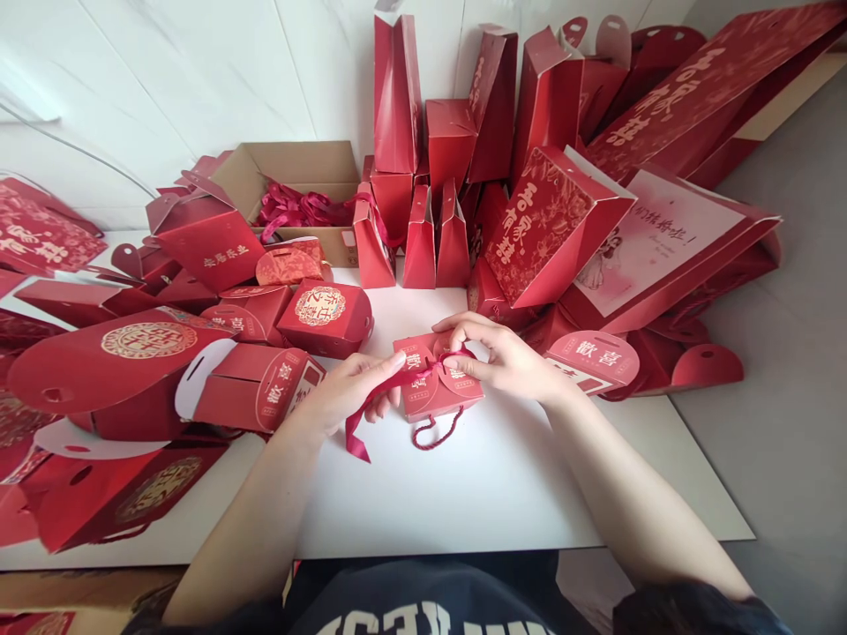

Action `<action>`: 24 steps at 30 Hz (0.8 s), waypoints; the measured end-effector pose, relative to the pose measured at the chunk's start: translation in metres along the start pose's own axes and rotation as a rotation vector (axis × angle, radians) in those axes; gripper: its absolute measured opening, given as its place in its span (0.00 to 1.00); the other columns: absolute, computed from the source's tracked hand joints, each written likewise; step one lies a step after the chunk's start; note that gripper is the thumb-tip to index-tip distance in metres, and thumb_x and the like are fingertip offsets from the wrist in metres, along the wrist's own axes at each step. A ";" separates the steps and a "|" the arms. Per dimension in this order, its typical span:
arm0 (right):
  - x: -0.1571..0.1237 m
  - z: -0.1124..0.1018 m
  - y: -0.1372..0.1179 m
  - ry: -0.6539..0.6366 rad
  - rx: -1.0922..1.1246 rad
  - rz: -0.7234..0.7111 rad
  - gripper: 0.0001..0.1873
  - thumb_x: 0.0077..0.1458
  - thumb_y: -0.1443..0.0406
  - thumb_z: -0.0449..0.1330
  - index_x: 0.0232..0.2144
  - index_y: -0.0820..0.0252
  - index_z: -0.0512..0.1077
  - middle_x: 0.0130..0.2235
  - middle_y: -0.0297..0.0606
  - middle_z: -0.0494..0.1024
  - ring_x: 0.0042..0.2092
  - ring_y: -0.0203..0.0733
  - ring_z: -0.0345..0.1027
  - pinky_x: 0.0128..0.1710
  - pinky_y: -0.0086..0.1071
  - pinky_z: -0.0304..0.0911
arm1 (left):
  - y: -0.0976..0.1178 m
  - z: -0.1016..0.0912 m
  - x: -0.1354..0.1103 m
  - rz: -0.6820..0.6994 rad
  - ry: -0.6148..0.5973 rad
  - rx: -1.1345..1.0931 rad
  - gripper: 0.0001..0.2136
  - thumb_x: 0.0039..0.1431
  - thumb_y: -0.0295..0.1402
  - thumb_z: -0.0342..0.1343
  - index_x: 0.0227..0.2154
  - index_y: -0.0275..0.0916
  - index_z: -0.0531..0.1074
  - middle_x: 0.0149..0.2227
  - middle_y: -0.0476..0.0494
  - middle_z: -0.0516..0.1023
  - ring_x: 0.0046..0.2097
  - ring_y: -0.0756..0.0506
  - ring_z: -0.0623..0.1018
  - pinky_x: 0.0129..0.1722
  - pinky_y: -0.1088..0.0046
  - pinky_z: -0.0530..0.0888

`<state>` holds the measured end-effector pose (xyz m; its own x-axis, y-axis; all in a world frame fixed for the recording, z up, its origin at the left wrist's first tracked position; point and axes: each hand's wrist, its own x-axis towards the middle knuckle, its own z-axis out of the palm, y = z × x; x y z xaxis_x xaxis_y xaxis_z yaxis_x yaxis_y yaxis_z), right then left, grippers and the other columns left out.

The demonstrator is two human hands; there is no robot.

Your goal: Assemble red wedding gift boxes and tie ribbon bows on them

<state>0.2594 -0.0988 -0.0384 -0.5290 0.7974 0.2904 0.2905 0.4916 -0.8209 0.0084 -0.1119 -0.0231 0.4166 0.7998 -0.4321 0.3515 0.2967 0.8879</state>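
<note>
A small red gift box (423, 404) with pale printed characters sits on the white table in front of me. Dark pink ribbon (359, 447) crosses its top and gathers in a knot or crossing near the middle. My left hand (349, 390) is closed on the ribbon at the box's left side, thumb on top, and one tail hangs below it. At the upper right of the box, my right hand (499, 354) pinches a loop of the same ribbon. A twisted red cord handle (438, 443) droops from the box's near side onto the table.
Red gift boxes (152, 344) crowd the left, with more leaning at the right (562, 229). Behind, a cardboard carton (297, 163) holds loose ribbons (308, 207). Several narrow red boxes (419, 238) stand near the wall. The white table's (476, 520) front edge is near my body.
</note>
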 end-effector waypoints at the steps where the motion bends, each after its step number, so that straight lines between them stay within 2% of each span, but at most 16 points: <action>1: 0.000 0.000 0.000 0.000 -0.001 -0.002 0.07 0.60 0.62 0.59 0.32 0.57 0.66 0.52 0.44 0.72 0.54 0.45 0.68 0.56 0.44 0.62 | 0.001 0.000 0.000 0.039 0.002 -0.004 0.23 0.61 0.49 0.52 0.20 0.36 0.70 0.17 0.48 0.67 0.20 0.54 0.67 0.19 0.79 0.66; 5: 0.000 0.001 0.001 0.001 -0.012 -0.005 0.07 0.60 0.62 0.59 0.32 0.57 0.67 0.53 0.45 0.72 0.54 0.46 0.68 0.56 0.45 0.62 | 0.005 0.003 -0.003 0.093 0.003 0.017 0.14 0.59 0.42 0.55 0.24 0.37 0.68 0.21 0.52 0.67 0.19 0.55 0.64 0.17 0.80 0.62; 10: 0.000 0.002 0.000 0.004 -0.028 -0.027 0.06 0.60 0.62 0.59 0.32 0.56 0.67 0.53 0.44 0.72 0.54 0.47 0.68 0.56 0.45 0.62 | 0.009 0.013 -0.005 0.134 0.110 0.143 0.17 0.60 0.45 0.54 0.24 0.38 0.66 0.18 0.54 0.65 0.17 0.56 0.63 0.15 0.81 0.60; 13: 0.000 0.001 -0.001 -0.007 -0.027 -0.026 0.05 0.61 0.63 0.59 0.32 0.56 0.68 0.53 0.44 0.71 0.55 0.47 0.67 0.56 0.45 0.62 | 0.008 0.018 -0.005 0.207 0.214 0.226 0.18 0.61 0.44 0.54 0.22 0.37 0.63 0.17 0.55 0.63 0.17 0.56 0.64 0.17 0.81 0.62; 16: 0.000 0.001 -0.001 -0.017 -0.011 -0.024 0.05 0.61 0.63 0.59 0.32 0.56 0.67 0.54 0.44 0.71 0.56 0.47 0.67 0.56 0.44 0.62 | 0.006 0.022 -0.005 0.263 0.290 0.307 0.16 0.62 0.42 0.52 0.23 0.38 0.63 0.16 0.55 0.66 0.16 0.55 0.68 0.16 0.81 0.64; 24: 0.001 0.002 0.002 -0.003 0.039 -0.027 0.09 0.64 0.62 0.55 0.31 0.57 0.67 0.52 0.44 0.72 0.53 0.44 0.68 0.55 0.42 0.62 | 0.003 0.022 -0.002 0.345 0.354 0.373 0.14 0.63 0.39 0.51 0.24 0.39 0.62 0.15 0.56 0.69 0.15 0.54 0.71 0.15 0.81 0.64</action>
<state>0.2581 -0.0975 -0.0409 -0.5388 0.7829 0.3112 0.2447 0.4989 -0.8314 0.0271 -0.1244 -0.0235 0.2778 0.9606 0.0055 0.5422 -0.1615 0.8246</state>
